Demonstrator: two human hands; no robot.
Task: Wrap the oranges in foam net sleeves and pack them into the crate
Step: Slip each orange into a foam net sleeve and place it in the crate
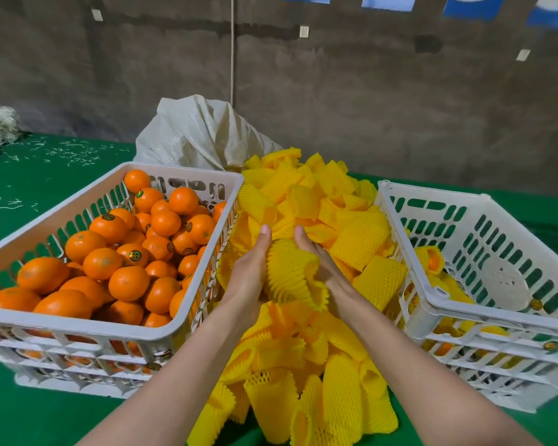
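My left hand [248, 272] and my right hand [319, 259] hold one yellow foam net sleeve [290, 272] between them, above the pile of loose yellow sleeves [306, 355]. The sleeve bulges round and flares open toward me; whatever is inside it is hidden. A white slotted crate [78, 323] on the left is full of bare oranges [129, 281], some with stickers. The white crate [438, 304] on the right holds a few sleeved oranges [432, 259] along its near-left side.
A white woven sack [200, 130] slumps behind the sleeve pile. Both crates and the pile sit on a green cloth-covered table [29, 410] strewn with pale shreds at the far left. A dark wall runs behind.
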